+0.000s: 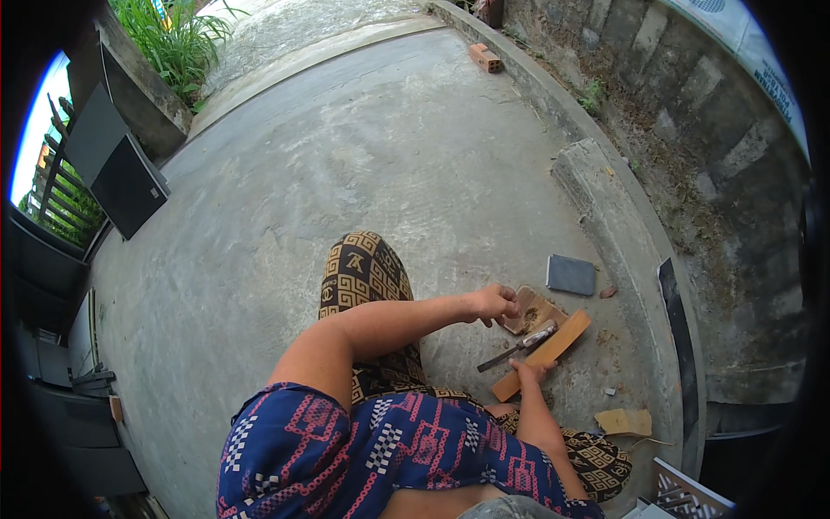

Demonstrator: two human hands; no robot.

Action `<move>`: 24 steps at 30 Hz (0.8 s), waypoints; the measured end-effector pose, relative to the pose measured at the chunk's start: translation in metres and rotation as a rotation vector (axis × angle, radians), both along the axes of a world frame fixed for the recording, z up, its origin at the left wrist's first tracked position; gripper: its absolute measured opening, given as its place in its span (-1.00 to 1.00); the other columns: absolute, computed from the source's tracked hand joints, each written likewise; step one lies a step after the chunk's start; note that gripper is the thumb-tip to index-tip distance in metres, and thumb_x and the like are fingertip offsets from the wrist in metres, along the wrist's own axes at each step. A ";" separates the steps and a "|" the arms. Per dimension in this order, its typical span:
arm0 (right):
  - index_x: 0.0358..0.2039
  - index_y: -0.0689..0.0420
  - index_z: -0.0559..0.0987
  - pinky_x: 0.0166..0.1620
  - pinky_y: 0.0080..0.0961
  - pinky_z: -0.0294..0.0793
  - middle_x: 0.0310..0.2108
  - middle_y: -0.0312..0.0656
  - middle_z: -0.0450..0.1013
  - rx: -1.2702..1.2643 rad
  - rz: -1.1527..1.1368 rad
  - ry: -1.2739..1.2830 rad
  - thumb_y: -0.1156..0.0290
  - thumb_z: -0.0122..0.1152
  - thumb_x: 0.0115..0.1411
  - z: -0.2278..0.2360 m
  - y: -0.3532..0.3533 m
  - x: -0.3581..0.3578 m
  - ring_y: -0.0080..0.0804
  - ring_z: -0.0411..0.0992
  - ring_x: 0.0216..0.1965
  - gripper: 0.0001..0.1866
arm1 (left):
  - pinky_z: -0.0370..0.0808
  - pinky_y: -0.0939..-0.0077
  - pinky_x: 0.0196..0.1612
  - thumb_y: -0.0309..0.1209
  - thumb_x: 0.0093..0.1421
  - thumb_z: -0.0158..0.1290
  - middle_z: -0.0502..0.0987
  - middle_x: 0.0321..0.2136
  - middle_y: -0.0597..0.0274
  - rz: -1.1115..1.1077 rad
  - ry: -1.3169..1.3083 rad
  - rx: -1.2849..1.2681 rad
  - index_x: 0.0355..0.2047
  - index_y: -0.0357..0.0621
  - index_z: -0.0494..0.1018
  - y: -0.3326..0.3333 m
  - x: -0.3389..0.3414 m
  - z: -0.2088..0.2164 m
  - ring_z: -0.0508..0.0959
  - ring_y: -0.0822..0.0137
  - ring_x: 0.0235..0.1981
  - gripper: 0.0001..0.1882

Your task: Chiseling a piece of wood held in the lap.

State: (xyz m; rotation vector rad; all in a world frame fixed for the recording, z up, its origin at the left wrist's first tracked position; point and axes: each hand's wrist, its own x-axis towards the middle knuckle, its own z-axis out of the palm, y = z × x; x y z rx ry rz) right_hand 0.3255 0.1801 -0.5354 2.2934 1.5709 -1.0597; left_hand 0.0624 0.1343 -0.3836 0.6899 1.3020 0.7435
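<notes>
My right hand (534, 373) grips a long orange-brown wooden block (562, 337), tilted up to the right above the floor. Along the block's left side lies a tool with a narrow dark blade and a worn handle (523, 344), perhaps a chisel or file; whether my right fingers also hold it I cannot tell. My left hand (496, 304) is just beyond, its fingers curled together in a pinch; anything in them is too small to make out. Under it is a brown board or shallow piece (538, 310) with dark crumbs on it.
A dark grey flat rectangular block (571, 274) lies on the concrete floor (259, 225). Nearby are a yellowish stone chunk (624, 422) and small debris. A low concrete kerb (596, 190) runs along the right. A brick (485, 58) lies far off; dark panels (130, 186) lean at left.
</notes>
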 end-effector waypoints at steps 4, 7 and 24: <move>0.29 0.19 -0.25 0.11 -0.24 0.41 0.02 0.20 0.39 0.031 -0.029 -0.019 0.42 0.52 -0.25 -0.007 0.003 0.003 0.06 0.41 0.05 0.26 | 0.51 0.38 -0.28 -0.24 0.13 0.07 0.54 -0.17 0.22 -0.039 0.043 -0.025 -0.13 -0.09 0.47 0.005 0.001 -0.006 0.52 0.33 -0.28 -0.67; 0.18 0.10 -0.10 0.03 0.14 0.43 0.03 0.17 0.34 -0.019 -0.165 0.105 0.53 0.46 -0.22 -0.006 0.008 0.008 0.13 0.38 0.04 0.06 | 0.51 0.37 -0.29 -0.23 0.13 0.07 0.54 -0.18 0.19 -0.054 0.106 -0.027 -0.13 -0.10 0.47 0.010 0.000 -0.008 0.52 0.32 -0.28 -0.66; -0.03 0.06 0.39 -0.19 0.03 0.45 -0.22 -0.06 0.36 -0.183 -0.670 0.953 0.18 0.24 -0.13 0.004 0.040 0.038 -0.09 0.40 -0.24 -0.41 | 0.47 0.19 -0.12 -0.24 -0.08 0.19 0.59 -0.23 -0.03 -0.401 0.828 0.278 -0.20 -0.15 0.57 0.036 0.009 -0.021 0.56 0.03 -0.14 -0.58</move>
